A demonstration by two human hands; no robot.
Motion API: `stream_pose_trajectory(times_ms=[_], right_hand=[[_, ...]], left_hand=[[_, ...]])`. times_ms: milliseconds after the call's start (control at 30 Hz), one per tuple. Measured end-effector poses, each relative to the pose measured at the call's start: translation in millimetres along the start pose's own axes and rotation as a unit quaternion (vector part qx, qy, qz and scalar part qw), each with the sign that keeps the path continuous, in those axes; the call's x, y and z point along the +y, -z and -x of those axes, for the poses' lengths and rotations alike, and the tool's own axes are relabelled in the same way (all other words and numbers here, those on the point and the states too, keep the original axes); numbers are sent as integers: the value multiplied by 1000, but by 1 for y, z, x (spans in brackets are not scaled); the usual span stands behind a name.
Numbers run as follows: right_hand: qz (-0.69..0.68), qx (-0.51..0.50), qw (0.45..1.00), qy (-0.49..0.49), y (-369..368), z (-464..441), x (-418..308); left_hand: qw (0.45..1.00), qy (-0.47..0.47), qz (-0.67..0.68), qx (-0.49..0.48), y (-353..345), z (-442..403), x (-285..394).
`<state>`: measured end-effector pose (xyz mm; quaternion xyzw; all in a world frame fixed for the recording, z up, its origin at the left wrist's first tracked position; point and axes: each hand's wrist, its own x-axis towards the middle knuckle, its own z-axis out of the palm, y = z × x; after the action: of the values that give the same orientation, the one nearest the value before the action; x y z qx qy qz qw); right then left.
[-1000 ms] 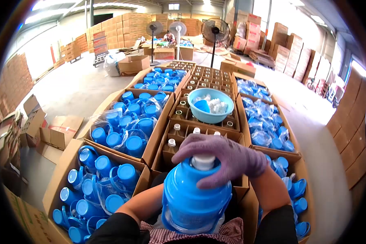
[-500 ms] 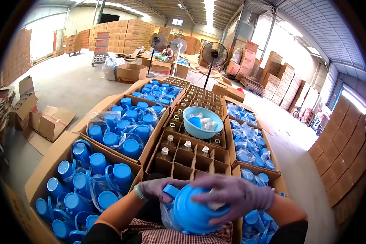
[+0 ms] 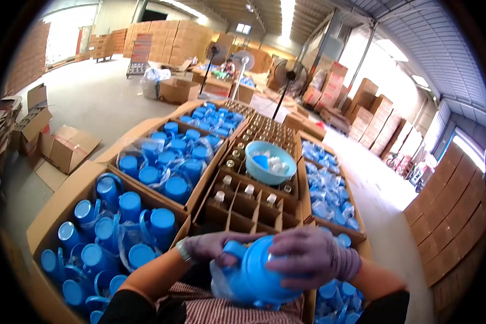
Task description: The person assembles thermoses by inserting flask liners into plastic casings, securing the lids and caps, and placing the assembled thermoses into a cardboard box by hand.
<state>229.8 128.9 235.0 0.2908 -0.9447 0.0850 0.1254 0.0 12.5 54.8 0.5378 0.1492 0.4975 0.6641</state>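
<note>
A large blue plastic vessel (image 3: 256, 275) lies tilted over my lap, with clear plastic film hanging at its left side. My left hand (image 3: 217, 247), in a purple glove, is closed at the blue handle on its upper left. Around the neck end on the right, my gloved right hand (image 3: 310, 257) wraps its fingers and hides the top. Just beyond is a divided carton (image 3: 237, 222) with several white-capped bottles, one of them a clear bottle (image 3: 249, 192). A light-blue basin (image 3: 270, 174) of white caps and a blue scoop rests on the bottle cartons behind.
Open cartons of blue vessels stand at the left (image 3: 38, 227) and right (image 3: 362, 237). Farther off are a black fan (image 3: 290, 75), an opened cardboard box (image 3: 67, 148), stacked cartons (image 3: 440, 216) and a seated person (image 3: 228, 67).
Since the first frame, the vessel has tipped from upright to lying toward the right. My left hand has come into view at its handle. My right hand stays around its neck.
</note>
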Motion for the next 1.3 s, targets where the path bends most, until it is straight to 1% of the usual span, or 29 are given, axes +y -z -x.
stream_pose_trajectory(times_ms=[33, 67, 100, 133, 167, 200, 267, 333, 400, 433, 467, 500, 533, 567, 600, 633, 700, 733, 767, 800, 833, 867, 933, 1000, 1033, 1133, 1200, 1233, 1300], right_hand=[[-31, 50, 996, -70, -8, 8, 13], [-5, 117, 982, -148, -19, 20, 32], [-11, 165, 924, -344, -36, 39, 61], [-23, 136, 904, -406, -46, 55, 95], [6, 85, 893, -441, -61, 74, 111], [17, 75, 896, -437, -58, 67, 85], [76, 91, 910, -397, -23, 34, 42], [32, 77, 971, -225, 10, 11, 15], [10, 46, 996, -79, 11, 5, 4], [-17, 49, 989, -137, 8, 11, 3], [-9, 79, 968, -236, -2, 27, 18], [4, 107, 937, -332, -18, 50, 52], [15, 133, 895, -426, -35, 69, 78], [19, 112, 883, -456, -47, 81, 94], [20, 82, 867, -492, -59, 98, 101], [27, 50, 852, -521, -60, 109, 103], [85, 70, 890, -443, -13, 52, 26], [92, 71, 929, -351, 0, 33, 4], [95, 68, 960, -256, 10, 15, -11], [69, 79, 969, -222, 8, 14, -13], [43, 88, 977, -187, 5, 13, -15], [2, 112, 971, -213, -7, 20, -9], [-34, 142, 954, -260, -23, 37, 19], [-42, 148, 935, -319, -40, 68, 48], [-45, 158, 928, -334, -45, 70, 49], [-29, 180, 924, -335, -42, 66, 42], [17, 212, 931, -295, -29, 54, 24], [5, 267, 926, -266, -26, 60, 20], [18, 415, 848, -329, -55, 104, 19]], left_hand=[[996, 6, 17, 85, -2, -3, -5], [985, 12, 29, 167, -7, -10, -9], [954, -11, -62, 294, -27, -24, -26], [891, -18, -273, 361, -43, -40, -67], [888, -41, -270, 370, -54, -48, -73], [884, -67, -260, 382, -69, -52, -78], [936, -50, -159, 308, -64, -33, -38], [982, 4, -46, 183, -36, -11, 4], [998, 34, -5, 43, 10, -11, 2], [997, 45, 14, 69, 1, -16, 6], [992, 38, 11, 119, 6, -23, -6], [958, 77, -116, 249, -11, -35, -14], [890, 116, -237, 371, -39, -47, -32], [872, -71, -320, 363, -72, -60, -74], [891, -22, -290, 350, -86, -66, -77], [919, -19, -205, 337, -90, -60, -75], [954, -17, -127, 272, -58, -38, -41], [968, 1, -108, 227, -43, -23, -24], [986, 24, -27, 163, -34, -16, 5], [995, 32, -29, 92, -14, -13, 11], [995, 36, -19, 96, -2, -14, 2], [994, 41, -11, 99, 1, -13, -9], [957, 43, -55, 280, -13, -17, -27], [891, -39, -145, 428, -23, -34, -76], [876, -27, -172, 449, -32, -37, -72], [901, -11, -43, 431, -48, -33, -42], [893, -62, -104, 434, -57, -19, -34], [884, -92, -126, 441, -58, -9, -33], [854, -219, -93, 462, -63, -1, -17]])
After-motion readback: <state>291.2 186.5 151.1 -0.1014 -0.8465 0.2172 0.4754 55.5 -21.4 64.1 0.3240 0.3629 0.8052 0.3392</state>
